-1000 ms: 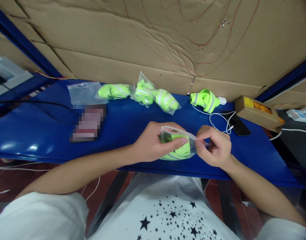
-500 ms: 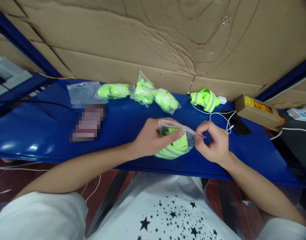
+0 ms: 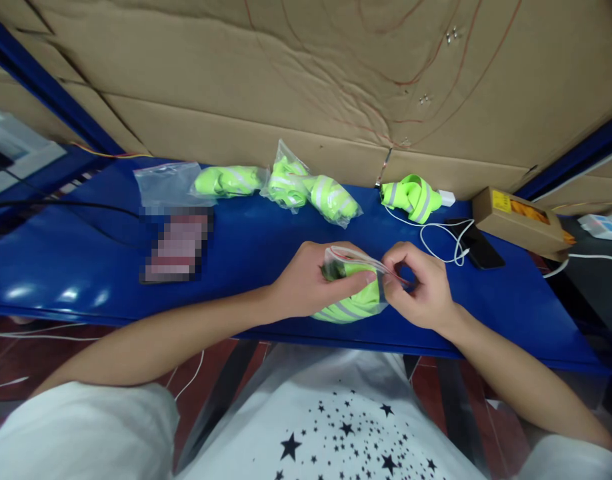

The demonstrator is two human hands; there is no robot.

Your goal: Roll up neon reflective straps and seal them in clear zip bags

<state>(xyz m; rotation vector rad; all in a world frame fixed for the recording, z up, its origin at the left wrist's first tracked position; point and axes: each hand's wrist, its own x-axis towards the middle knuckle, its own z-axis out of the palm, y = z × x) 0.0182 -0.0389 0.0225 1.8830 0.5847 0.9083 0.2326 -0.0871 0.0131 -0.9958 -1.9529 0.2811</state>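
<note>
My left hand [image 3: 306, 283] grips a clear zip bag [image 3: 353, 293] stuffed with a neon-green reflective band, held just above the blue table [image 3: 86, 267] near its front edge. The thumb presses across the bag's top. My right hand [image 3: 419, 287] pinches the bag's open mouth at its right end, fingers closed on the red-lined seal strip. Both hands touch the same bag.
Along the back of the table lie an empty clear bag [image 3: 166, 185], two filled bags of green bands [image 3: 229, 180] [image 3: 311, 190] and a loose green band [image 3: 411, 197]. A white cable [image 3: 441, 237], a dark phone [image 3: 479, 250] and a cardboard box [image 3: 519, 220] sit at right. A blurred flat item [image 3: 179, 245] lies at left.
My right hand has slid left along the bag's mouth, closer to my left hand. The bag sits more bunched between the two hands.
</note>
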